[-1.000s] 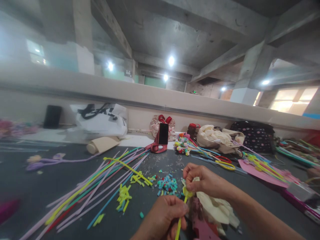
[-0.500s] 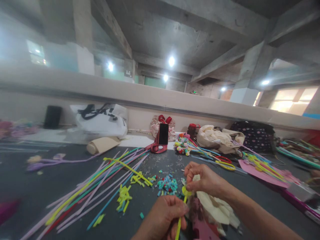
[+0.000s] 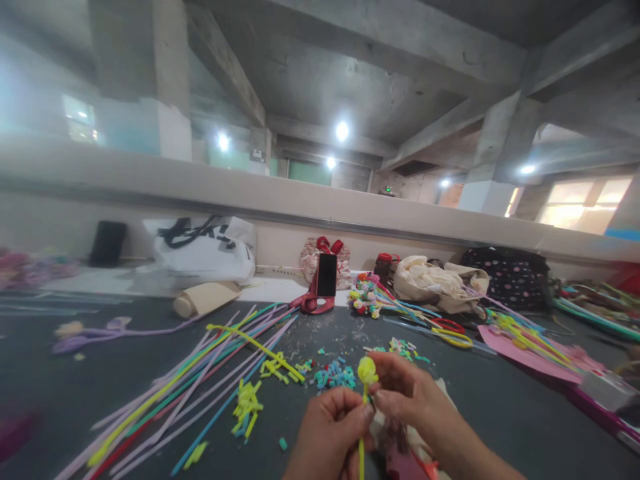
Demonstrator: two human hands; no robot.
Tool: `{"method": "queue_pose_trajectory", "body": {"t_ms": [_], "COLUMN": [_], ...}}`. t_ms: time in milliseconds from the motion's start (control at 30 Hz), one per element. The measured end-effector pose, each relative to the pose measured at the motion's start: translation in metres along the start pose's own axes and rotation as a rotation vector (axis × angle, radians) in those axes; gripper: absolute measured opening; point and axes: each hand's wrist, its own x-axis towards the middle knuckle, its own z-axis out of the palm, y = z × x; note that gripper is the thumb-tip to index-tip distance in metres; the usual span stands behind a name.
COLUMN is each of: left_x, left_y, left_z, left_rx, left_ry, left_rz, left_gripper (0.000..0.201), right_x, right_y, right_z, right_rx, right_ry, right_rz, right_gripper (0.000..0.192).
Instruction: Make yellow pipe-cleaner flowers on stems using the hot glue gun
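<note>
A yellow fuzzy pipe cleaner stem (image 3: 361,459) with a rounded, coiled yellow flower head (image 3: 367,371) stands upright between my hands. My left hand (image 3: 334,427) is closed, pinching the stem below the head between thumb and fingers. From the other side, my right hand (image 3: 417,400) curls its fingers and thumb round the base of the head. Just beyond them lies a heap of short blue and teal cut pieces (image 3: 336,375). Yellow cut pieces (image 3: 247,403) lie left of my left hand. Part of a dark pink object (image 3: 400,450) and pale cloth shows beneath my right hand.
Long pipe cleaners (image 3: 200,380) spread across the left of the dark table. A phone (image 3: 327,275) leans on a red stand behind. Finished-looking small flowers (image 3: 367,293), scissors (image 3: 453,333), a cloth bundle (image 3: 430,280) and a pink sheet (image 3: 525,353) lie right. A white bag (image 3: 205,250) stands back left.
My right hand has come down and closer to my left hand, uncovering the yellow flower head and small cut pieces behind it. The flower head now sits higher and upright.
</note>
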Motion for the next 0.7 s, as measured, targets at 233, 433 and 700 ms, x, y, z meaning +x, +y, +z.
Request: {"method": "queue_pose_trajectory", "body": {"t_ms": [233, 433, 700], "left_x": [-0.003, -0.006, -0.008], "left_y": [0.002, 0.002, 0.007], "left_z": [0.004, 0.004, 0.007], "left_rx": [0.092, 0.096, 0.11], "left_ry": [0.078, 0.091, 0.098], "left_rz": [0.095, 0.096, 0.118], "left_gripper": [0.033, 0.032, 0.019], "right_x": [0.002, 0.002, 0.005], "right_y": [0.0, -0.001, -0.007], "right_z": [0.013, 0.015, 0.015], "right_rx": [0.188, 0.155, 0.097], "right_ry": [-0.117, -0.074, -0.027], "right_rz": [-0.058, -0.05, -0.035], "right_gripper": [0.036, 0.025, 0.02]}}
